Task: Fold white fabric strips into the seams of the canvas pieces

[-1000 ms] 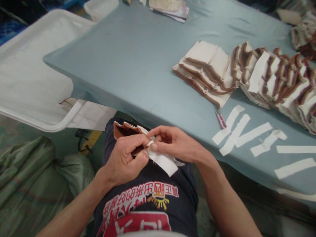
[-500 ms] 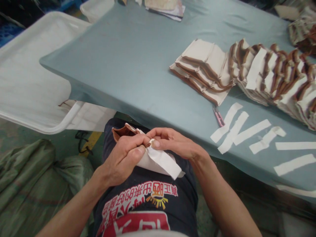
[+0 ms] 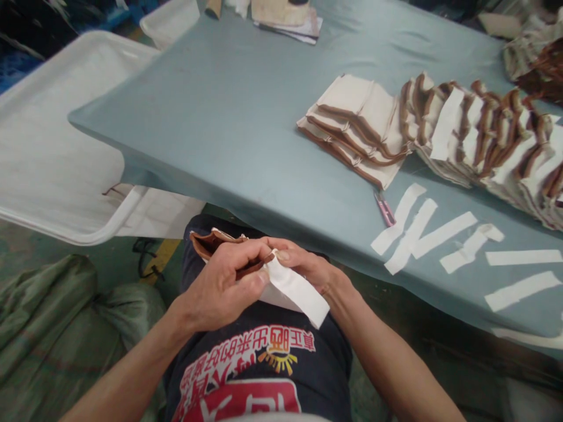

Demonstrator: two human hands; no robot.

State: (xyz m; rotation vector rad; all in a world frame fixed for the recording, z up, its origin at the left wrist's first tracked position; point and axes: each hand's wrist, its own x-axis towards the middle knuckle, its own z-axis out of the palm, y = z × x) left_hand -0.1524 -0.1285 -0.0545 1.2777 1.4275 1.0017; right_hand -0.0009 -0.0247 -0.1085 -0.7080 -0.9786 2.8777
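Over my lap I hold a brown-lined fabric piece (image 3: 204,244) with a pale outer side, like the sewn pieces on the table. My left hand (image 3: 224,284) is closed on it, thumb and fingers pinching its brown edge. Close beside it, my right hand (image 3: 303,261) pinches the upper end of a white strip (image 3: 299,293) against the same edge. The strip's loose end hangs down to the right over my dark printed apron (image 3: 264,363). The fingertips of both hands nearly meet, and part of the piece is hidden beneath them.
On the blue-green tabletop (image 3: 211,117) lie a stack of pale, brown-edged pieces (image 3: 352,97), a long row of similar pieces (image 3: 484,135), pink thread snips (image 3: 385,210) and several loose white strips (image 3: 444,234). A white tray (image 3: 57,135) stands left, above green sacks (image 3: 65,340).
Both hands have shifted slightly, and the edge between my left fingers has opened to show more brown lining. The white strip has swung a little, its loose end lower and further right.
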